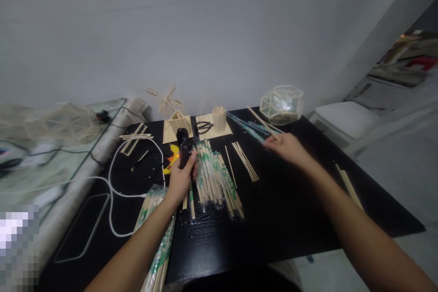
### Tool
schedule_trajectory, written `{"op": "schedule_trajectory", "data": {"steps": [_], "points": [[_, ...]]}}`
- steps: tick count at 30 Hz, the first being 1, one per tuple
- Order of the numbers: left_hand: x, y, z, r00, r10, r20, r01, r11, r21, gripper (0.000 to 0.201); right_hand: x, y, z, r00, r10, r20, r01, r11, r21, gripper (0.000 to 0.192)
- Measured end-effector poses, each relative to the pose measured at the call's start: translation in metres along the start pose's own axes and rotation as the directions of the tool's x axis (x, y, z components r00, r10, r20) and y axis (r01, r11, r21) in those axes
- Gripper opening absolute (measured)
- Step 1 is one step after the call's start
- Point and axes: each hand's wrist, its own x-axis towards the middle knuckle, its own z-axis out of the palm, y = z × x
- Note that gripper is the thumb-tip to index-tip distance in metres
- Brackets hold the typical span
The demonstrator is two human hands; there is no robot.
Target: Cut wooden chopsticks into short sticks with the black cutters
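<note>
Against a pale grey wall, a black table carries, in descending order of size, a long clear-wrapped chopstick pack partly behind the left forearm, a central spread of individually wrapped chopsticks, and a polyhedral stick frame at the far right. The right hand, above the table's right half, has its fingers closed on the near end of a bare chopstick, whose far end points toward the wall; a blue-green wrapper extends to the fingertips, though whether it is gripped cannot be told. The left hand is clenched around an upright black tool of uncertain kind, beside a yellow tool and the wrapped spread. The chopstick should be light and stiff, liable to snap if bent; a pinch near mid-length would balance it, whereas an end grip lets the tip swing. The wrapper is probably limp and slippery, best held by its edge.
</note>
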Motion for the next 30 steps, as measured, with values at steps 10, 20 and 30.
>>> {"op": "schedule_trajectory", "data": {"steps": [10, 20, 30], "points": [[-0.002, -0.006, 0.001, 0.999, 0.023, 0.035, -0.026, 0.997, 0.069, 0.051, 0.017, 0.03, -0.021, 0.97, 0.16, -0.184, -0.225, 0.877, -0.426, 0.043], [0.0, -0.009, -0.003, 0.999, 0.011, 0.053, -0.017, 0.992, 0.126, 0.049, -0.058, -0.054, 0.06, 0.942, 0.02, 0.335, 0.067, 0.966, -0.248, 0.028], [0.0, -0.01, -0.005, 0.99, 0.01, 0.143, -0.03, 0.99, 0.135, 0.044, -0.07, -0.078, 0.096, 0.873, -0.043, 0.486, 0.257, 0.888, -0.382, 0.043]]}}
